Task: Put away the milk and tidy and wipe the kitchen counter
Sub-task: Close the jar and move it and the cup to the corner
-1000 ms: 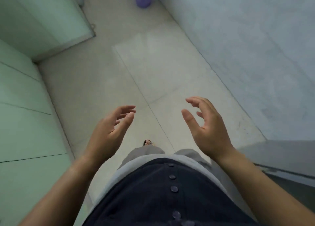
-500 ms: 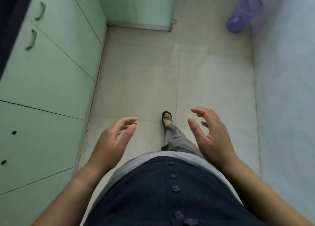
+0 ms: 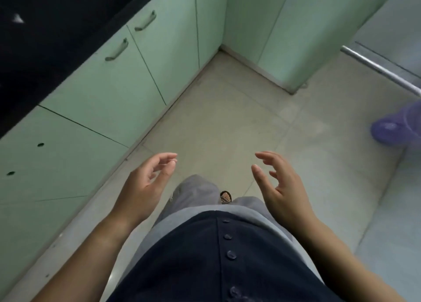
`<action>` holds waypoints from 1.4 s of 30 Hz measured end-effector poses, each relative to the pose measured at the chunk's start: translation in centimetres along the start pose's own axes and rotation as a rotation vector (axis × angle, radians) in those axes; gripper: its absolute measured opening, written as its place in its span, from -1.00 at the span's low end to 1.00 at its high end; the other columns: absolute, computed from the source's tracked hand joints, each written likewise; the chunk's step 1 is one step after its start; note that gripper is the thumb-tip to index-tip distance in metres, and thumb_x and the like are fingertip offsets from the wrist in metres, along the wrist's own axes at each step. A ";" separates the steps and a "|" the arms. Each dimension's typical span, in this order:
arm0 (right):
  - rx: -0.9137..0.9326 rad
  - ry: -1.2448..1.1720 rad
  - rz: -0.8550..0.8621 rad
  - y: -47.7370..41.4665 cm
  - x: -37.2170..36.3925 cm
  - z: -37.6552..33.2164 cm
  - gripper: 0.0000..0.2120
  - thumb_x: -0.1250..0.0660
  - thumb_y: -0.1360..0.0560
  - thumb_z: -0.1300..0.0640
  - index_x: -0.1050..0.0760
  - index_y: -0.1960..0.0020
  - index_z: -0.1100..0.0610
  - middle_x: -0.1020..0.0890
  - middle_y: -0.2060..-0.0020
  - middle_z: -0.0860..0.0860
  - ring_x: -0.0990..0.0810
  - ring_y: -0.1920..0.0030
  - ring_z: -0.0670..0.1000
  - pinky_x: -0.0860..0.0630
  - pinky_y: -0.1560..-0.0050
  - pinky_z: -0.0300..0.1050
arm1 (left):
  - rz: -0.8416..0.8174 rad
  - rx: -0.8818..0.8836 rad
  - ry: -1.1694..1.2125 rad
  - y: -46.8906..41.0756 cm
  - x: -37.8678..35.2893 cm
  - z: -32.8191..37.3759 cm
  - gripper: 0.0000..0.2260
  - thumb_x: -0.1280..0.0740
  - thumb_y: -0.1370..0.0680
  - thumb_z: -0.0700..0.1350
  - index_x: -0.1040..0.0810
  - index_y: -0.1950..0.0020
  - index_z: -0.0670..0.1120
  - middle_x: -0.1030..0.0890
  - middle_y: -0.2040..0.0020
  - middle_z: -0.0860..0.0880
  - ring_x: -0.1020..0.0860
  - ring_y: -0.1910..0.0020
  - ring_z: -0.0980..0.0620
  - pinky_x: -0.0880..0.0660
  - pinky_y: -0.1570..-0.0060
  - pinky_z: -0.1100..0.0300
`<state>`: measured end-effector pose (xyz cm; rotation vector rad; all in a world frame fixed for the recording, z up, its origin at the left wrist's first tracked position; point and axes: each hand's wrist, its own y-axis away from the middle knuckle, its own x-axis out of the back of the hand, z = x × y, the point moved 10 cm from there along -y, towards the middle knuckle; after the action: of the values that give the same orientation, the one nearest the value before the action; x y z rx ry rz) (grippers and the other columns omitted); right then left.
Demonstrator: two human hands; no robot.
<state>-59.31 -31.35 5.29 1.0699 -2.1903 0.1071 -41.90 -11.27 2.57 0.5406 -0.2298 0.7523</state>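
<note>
The left hand (image 3: 145,185) and right hand (image 3: 280,183) were both empty, fingers loosely curled and spread, palms facing each other above the floor (image 3: 227,124). No milk showed; the dark worktop (image 3: 52,32) lay well off to the upper left of the left hand, above green cupboards (image 3: 107,92). A purple bin (image 3: 396,126) lay tipped at the right edge, its contents too blurred to tell. Since half a second before, the view had swung left, bringing the worktop in and pushing the bin rightward
</note>
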 end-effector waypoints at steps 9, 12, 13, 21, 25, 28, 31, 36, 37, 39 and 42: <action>0.171 0.060 -0.139 -18.1 -4.1 -7.4 -0.53 -0.09 -0.47 -0.24 -0.43 -0.23 0.02 -0.46 -0.18 -0.11 -0.43 -0.21 -0.14 -0.44 -0.23 -0.04 | 0.166 0.066 0.095 -11.7 6.7 0.3 -0.70 -0.15 -0.41 0.34 -0.49 -0.08 0.33 -0.59 -0.05 0.29 -0.50 -0.11 0.35 -0.37 -0.02 0.34; 0.227 0.068 -0.154 -25.5 -5.8 -12.2 -0.53 -0.09 -0.48 -0.24 -0.45 -0.21 0.03 -0.47 -0.20 -0.07 -0.45 -0.21 -0.11 -0.47 -0.21 0.02 | 0.214 0.045 0.118 -17.5 11.2 2.2 -0.69 -0.15 -0.42 0.34 -0.48 -0.09 0.31 -0.58 -0.07 0.30 -0.49 -0.12 0.36 -0.37 -0.02 0.34; 0.250 0.058 -0.162 -27.7 -6.3 -14.1 -0.53 -0.09 -0.48 -0.25 -0.45 -0.21 0.03 -0.48 -0.20 -0.07 -0.45 -0.20 -0.11 -0.47 -0.20 0.02 | 0.235 0.033 0.128 -19.1 13.0 2.9 -0.69 -0.15 -0.43 0.34 -0.48 -0.09 0.31 -0.58 -0.07 0.30 -0.49 -0.12 0.36 -0.37 -0.04 0.33; 0.426 0.060 -0.316 -39.3 -12.7 -25.6 -0.52 -0.08 -0.48 -0.26 -0.44 -0.23 0.01 -0.48 -0.19 -0.09 -0.47 -0.18 -0.12 -0.49 -0.17 0.00 | 0.408 0.078 0.170 -26.0 23.6 3.2 -0.66 -0.15 -0.43 0.34 -0.48 -0.12 0.29 -0.58 -0.09 0.27 -0.48 -0.14 0.33 -0.39 -0.12 0.23; 0.450 0.105 -0.446 -43.2 -16.6 -27.7 -0.57 -0.11 -0.48 -0.23 -0.45 -0.20 -0.02 -0.48 -0.17 -0.14 -0.46 -0.18 -0.16 -0.47 -0.20 -0.01 | 0.476 0.159 0.170 -28.1 26.5 1.1 -0.66 -0.15 -0.43 0.35 -0.48 -0.12 0.30 -0.57 -0.07 0.31 -0.48 -0.12 0.36 -0.40 -0.10 0.26; 0.491 0.121 -0.541 -47.1 -19.8 -30.5 -0.60 -0.13 -0.48 -0.21 -0.45 -0.19 -0.02 -0.48 -0.16 -0.15 -0.46 -0.14 -0.20 -0.47 -0.17 -0.09 | 0.499 0.207 0.144 -31.0 28.6 0.2 -0.74 -0.19 -0.49 0.27 -0.47 -0.13 0.27 -0.56 -0.08 0.25 -0.47 -0.13 0.34 -0.40 -0.09 0.29; 0.575 0.143 -0.636 -51.4 -23.4 -35.0 -0.58 -0.13 -0.47 -0.23 -0.44 -0.21 -0.03 -0.47 -0.18 -0.13 -0.48 -0.13 -0.16 -0.46 -0.11 -0.19 | 0.521 0.249 0.089 -35.0 31.6 0.0 -0.76 -0.22 -0.54 0.14 -0.48 -0.18 0.17 -0.55 -0.12 0.20 -0.47 -0.15 0.28 -0.34 -0.03 0.39; 0.713 0.145 -0.679 -59.5 -27.9 -42.0 -0.54 -0.13 -0.47 -0.25 -0.43 -0.22 0.00 -0.47 -0.19 -0.10 -0.48 -0.07 -0.14 -0.41 -0.05 -0.24 | 0.564 0.307 -0.028 -42.5 37.6 -0.4 -0.68 -0.22 -0.51 0.17 -0.49 -0.20 0.09 -0.54 -0.08 0.15 -0.48 -0.12 0.20 -0.35 0.01 0.38; 0.740 0.147 -0.681 -61.1 -28.8 -43.1 -0.55 -0.14 -0.47 -0.23 -0.44 -0.21 0.01 -0.47 -0.18 -0.10 -0.48 -0.07 -0.13 -0.41 -0.05 -0.22 | 0.565 0.316 -0.070 -44.1 38.8 -0.7 -0.67 -0.22 -0.51 0.18 -0.49 -0.21 0.08 -0.54 -0.09 0.14 -0.48 -0.12 0.18 -0.38 -0.01 0.32; 0.788 0.166 -0.678 -63.9 -30.6 -44.8 -0.59 -0.18 -0.49 -0.18 -0.45 -0.21 0.04 -0.46 -0.14 -0.12 -0.47 -0.06 -0.18 -0.41 -0.04 -0.22 | 0.577 0.339 -0.160 -47.0 40.8 -1.2 -0.67 -0.22 -0.52 0.16 -0.48 -0.22 0.06 -0.54 -0.13 0.10 -0.50 -0.12 0.13 -0.45 -0.05 0.19; 0.816 0.211 -0.668 -67.5 -33.1 -46.6 -0.61 -0.20 -0.49 -0.16 -0.44 -0.20 0.04 -0.39 -0.10 -0.17 -0.47 0.13 -0.34 -0.31 0.12 -0.51 | 0.651 0.326 -0.295 -50.5 44.0 -1.3 -0.65 -0.23 -0.54 0.10 -0.45 -0.26 0.00 -0.52 -0.19 0.03 -0.50 -0.14 0.06 -0.48 -0.06 0.11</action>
<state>28.88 -37.27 6.01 2.0636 -1.4905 0.8106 24.88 -15.29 -0.88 0.9058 -0.5787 1.3561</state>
